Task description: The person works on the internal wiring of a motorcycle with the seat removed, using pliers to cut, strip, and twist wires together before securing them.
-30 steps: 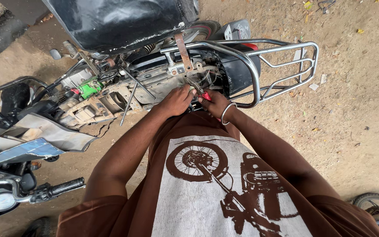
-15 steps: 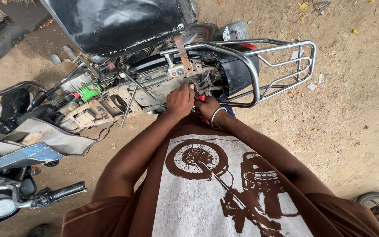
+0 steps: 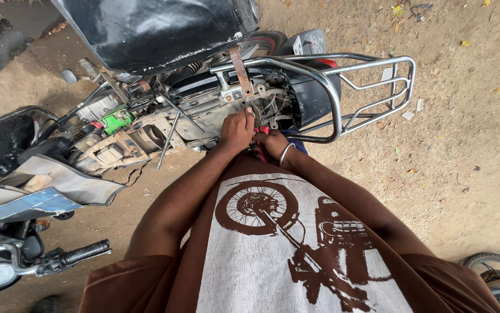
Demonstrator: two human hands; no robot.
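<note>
A motorcycle point(image 3: 163, 124) with its black seat point(image 3: 151, 32) tipped up stands in front of me, its frame and wiring bared. My left hand point(image 3: 236, 130) presses against the rear frame under the seat, fingers curled on a part I cannot make out. My right hand point(image 3: 273, 145), with a metal bangle at the wrist, sits just beside it, closed on a red-handled tool point(image 3: 263, 132) that is mostly hidden. Both hands work at the same spot inside the chrome rear carrier point(image 3: 371, 81).
A second motorcycle's handlebar and grip point(image 3: 82, 253) juts in at the lower left, with a blue-grey body panel point(image 3: 35, 194) above it. Part of a wheel point(image 3: 496, 266) shows at the lower right. A green part point(image 3: 113, 122) sits in the open frame. The ground is sandy dirt.
Both hands have stayed at the same spot on the rear frame; they have drawn slightly closer together. The view has shifted a little.
</note>
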